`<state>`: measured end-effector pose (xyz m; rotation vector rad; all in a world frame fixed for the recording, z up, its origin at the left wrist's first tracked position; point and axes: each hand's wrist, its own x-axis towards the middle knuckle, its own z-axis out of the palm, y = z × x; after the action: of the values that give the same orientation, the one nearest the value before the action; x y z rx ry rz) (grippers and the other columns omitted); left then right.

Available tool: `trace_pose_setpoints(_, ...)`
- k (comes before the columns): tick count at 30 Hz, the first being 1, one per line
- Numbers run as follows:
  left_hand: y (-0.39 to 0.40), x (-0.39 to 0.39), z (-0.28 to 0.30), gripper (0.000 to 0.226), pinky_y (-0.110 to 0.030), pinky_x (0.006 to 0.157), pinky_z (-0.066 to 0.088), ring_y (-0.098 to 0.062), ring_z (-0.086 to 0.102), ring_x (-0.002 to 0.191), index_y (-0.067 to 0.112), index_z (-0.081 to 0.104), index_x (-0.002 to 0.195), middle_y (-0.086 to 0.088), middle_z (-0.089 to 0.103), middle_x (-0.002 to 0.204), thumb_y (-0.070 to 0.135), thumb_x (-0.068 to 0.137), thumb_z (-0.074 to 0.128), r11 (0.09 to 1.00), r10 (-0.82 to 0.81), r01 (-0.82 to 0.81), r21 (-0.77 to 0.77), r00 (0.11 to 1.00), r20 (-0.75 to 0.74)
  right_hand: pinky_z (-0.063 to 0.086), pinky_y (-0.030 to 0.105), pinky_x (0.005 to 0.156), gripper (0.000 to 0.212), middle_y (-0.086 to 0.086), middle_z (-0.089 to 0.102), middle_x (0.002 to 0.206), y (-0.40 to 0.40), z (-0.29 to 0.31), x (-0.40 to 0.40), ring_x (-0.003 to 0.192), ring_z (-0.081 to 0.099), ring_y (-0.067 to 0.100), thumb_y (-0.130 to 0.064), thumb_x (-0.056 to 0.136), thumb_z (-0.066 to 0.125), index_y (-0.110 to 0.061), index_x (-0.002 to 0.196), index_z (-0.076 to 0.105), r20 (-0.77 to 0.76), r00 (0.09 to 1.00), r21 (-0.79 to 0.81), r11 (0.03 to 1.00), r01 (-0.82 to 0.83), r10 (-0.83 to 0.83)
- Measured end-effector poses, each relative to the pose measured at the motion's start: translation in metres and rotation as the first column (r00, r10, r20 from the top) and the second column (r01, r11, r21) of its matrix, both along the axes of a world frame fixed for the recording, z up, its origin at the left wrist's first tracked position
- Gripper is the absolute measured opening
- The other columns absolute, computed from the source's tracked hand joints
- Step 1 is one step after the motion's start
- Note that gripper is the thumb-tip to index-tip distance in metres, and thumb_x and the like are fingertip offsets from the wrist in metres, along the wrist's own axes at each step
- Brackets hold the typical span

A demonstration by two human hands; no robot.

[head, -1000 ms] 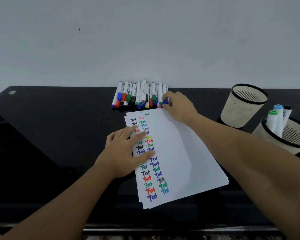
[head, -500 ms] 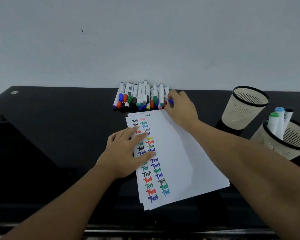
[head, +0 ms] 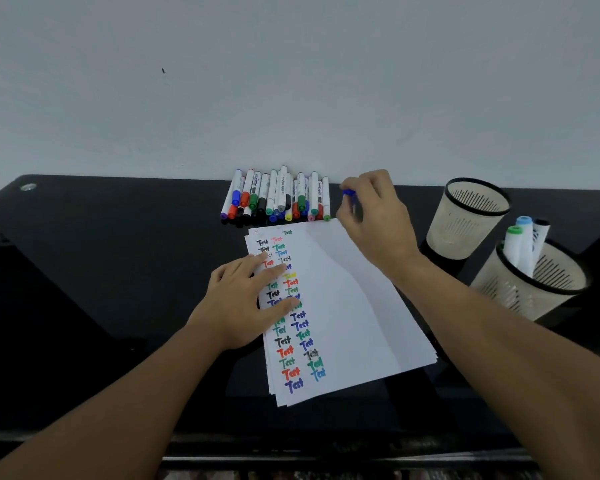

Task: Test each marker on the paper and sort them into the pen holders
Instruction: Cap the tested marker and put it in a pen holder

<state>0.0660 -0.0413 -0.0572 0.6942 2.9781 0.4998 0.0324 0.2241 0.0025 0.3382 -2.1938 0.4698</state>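
Observation:
A row of several white markers [head: 278, 197] with coloured caps lies against the wall at the back of the black table. My right hand [head: 374, 220] is lifted just right of that row and grips a blue-capped marker [head: 349, 193], mostly hidden by the fingers. My left hand [head: 248, 299] rests flat on a stack of white paper [head: 347, 306], whose left side carries columns of coloured "Test" words. Two beige mesh pen holders stand at the right: the far holder [head: 465, 216] looks empty, the near holder [head: 534, 289] contains three markers [head: 522, 244].
The glossy black table [head: 101, 271] stretches left of the paper. A pale wall [head: 291, 81] rises directly behind the marker row. The table's front edge runs along the bottom of the view.
My right hand has picked a blue-capped marker from the right end of the row and lifted it up and to the right. My left hand stays pressed on the paper.

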Motion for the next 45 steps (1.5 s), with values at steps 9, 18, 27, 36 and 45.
trace_pose_setpoints(9,0.002,0.002,0.002,0.075,-0.039,0.122,0.005,-0.013,0.015,0.151,0.043,0.033,0.153,0.012,0.022,0.164,0.081,0.089,0.036,1.000,0.018,-0.018,0.020,1.000,-0.005,0.051,0.033,0.097,0.045,0.003,0.056,0.135,-0.029,-0.012,0.022,0.115,0.059,0.021,-0.026,0.108,0.051,-0.019,0.152,0.048,0.563,0.807,0.196,0.921,-0.338,0.176)
trace_pose_setpoints(18,0.001,0.002,0.000,0.073,-0.042,0.124,0.010,-0.013,0.019,0.150,0.040,0.037,0.152,0.010,0.026,0.163,0.078,0.090,0.039,0.998,0.018,-0.017,0.052,0.999,-0.032,0.049,0.034,0.100,0.051,-0.003,0.061,0.131,-0.035,-0.038,0.030,0.117,0.056,0.015,-0.041,0.102,0.062,-0.025,0.149,0.050,0.660,0.735,0.113,0.947,-0.299,0.154)
trace_pose_setpoints(27,0.001,-0.001,-0.001,0.072,-0.042,0.124,0.012,-0.013,0.021,0.150,0.040,0.033,0.154,0.011,0.028,0.163,0.076,0.093,0.038,0.998,0.026,-0.024,0.065,0.999,-0.030,0.044,0.033,0.084,0.032,-0.002,0.057,0.115,-0.021,-0.038,0.037,0.102,0.052,0.019,-0.038,0.110,0.040,-0.026,0.137,0.050,0.663,0.749,0.261,0.933,-0.250,0.015)
trace_pose_setpoints(36,0.001,0.004,0.001,0.065,-0.040,0.121,0.023,-0.015,0.039,0.138,0.023,0.034,0.156,0.002,0.048,0.149,0.055,0.100,0.047,0.976,0.089,-0.056,0.209,0.984,-0.152,0.050,0.037,0.071,0.041,-0.004,0.063,0.097,-0.052,-0.019,0.027,0.085,0.061,0.017,-0.053,0.110,0.023,-0.028,0.127,0.051,0.705,0.707,0.406,0.848,-0.339,-0.055)
trace_pose_setpoints(45,-0.004,-0.004,-0.012,0.031,-0.039,0.101,0.042,-0.015,0.054,0.112,0.020,0.063,0.129,0.005,0.064,0.119,0.034,0.102,0.056,0.977,-0.006,0.076,0.198,0.943,-0.332,0.050,0.032,0.061,0.046,-0.007,0.065,0.085,-0.055,-0.013,0.027,0.073,0.060,0.015,-0.066,0.104,0.020,-0.045,0.134,0.048,0.659,0.745,0.503,0.797,-0.334,-0.104)
